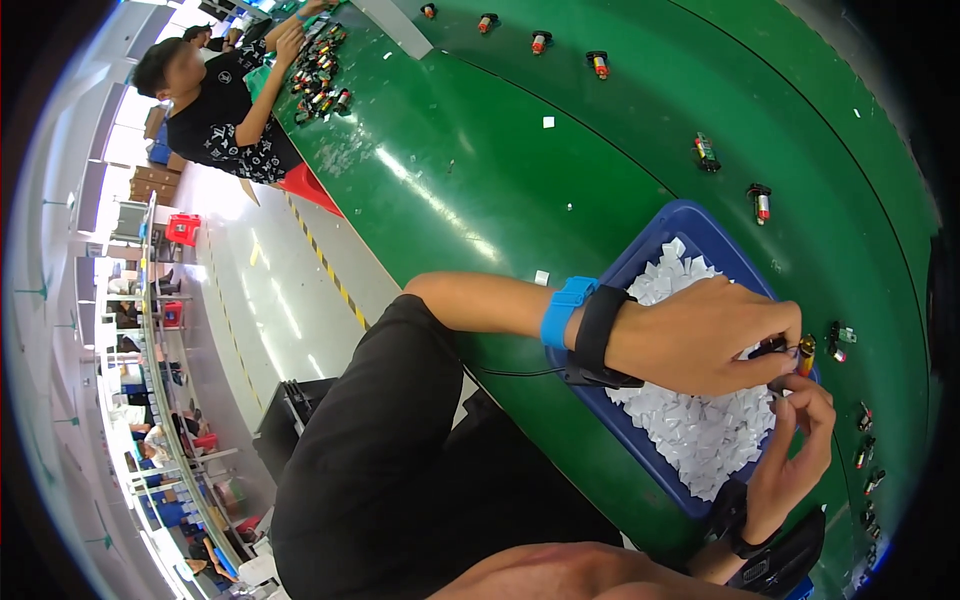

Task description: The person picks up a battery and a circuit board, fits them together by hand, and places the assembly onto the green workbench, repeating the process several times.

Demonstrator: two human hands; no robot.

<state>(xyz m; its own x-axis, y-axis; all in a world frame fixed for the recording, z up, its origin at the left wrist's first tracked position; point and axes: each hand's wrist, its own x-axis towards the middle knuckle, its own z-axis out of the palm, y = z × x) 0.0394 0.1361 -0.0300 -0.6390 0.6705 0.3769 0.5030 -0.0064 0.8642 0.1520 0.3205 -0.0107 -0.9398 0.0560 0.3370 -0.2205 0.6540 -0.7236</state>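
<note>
My left hand (690,335), a blue strap (568,310) and a black band around its wrist, reaches across a blue plastic tray (635,455). It pinches a small electronic assembly (806,356) with black and yellow-orange parts, mostly hidden by the fingers. Just below, my right hand (790,460) has its thumb and forefinger pressed together close to the left fingertips. What lies between those right fingers is too small to make out. Crumpled white paper-like pieces (690,430) fill much of the tray under both hands.
Similar small assemblies (706,152) sit spaced along the green surface (480,130) beyond the tray, and several more lie at the right. At the far left a co-worker (225,110) handles parts beside a pile of assemblies (322,70). A white post (395,25) rises nearby.
</note>
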